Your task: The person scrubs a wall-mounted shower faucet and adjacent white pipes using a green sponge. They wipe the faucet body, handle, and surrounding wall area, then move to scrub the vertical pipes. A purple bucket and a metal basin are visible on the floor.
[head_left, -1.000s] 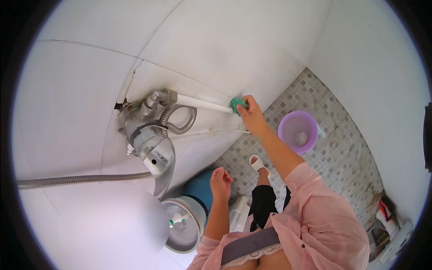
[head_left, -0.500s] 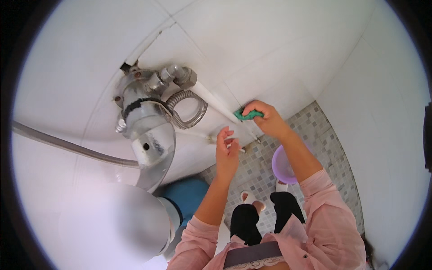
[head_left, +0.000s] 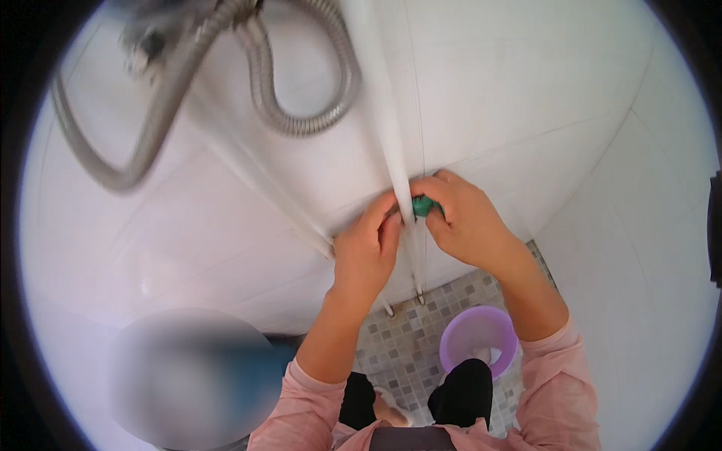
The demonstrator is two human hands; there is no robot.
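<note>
A white pipe runs down the tiled wall between my two hands. My right hand is closed on a crumpled green cloth or scouring pad, pressed against the pipe's right side. On the pipe's left side, my left hand curls its fingers in, thumb and forefinger close together. Its fingertips reach toward the back of the pipe, and what they pinch there is hidden. A second white pipe slants down the wall toward my left wrist.
Coiled metal hoses hang from a fixture at the upper left. A blurred rounded white object stands close at the lower left. A purple basin sits on the mosaic floor by my legs.
Both hands have come together at the white pipe; the left moved in from open air. The green cloth now presses on the pipe. My view has shifted lower along the wall.
</note>
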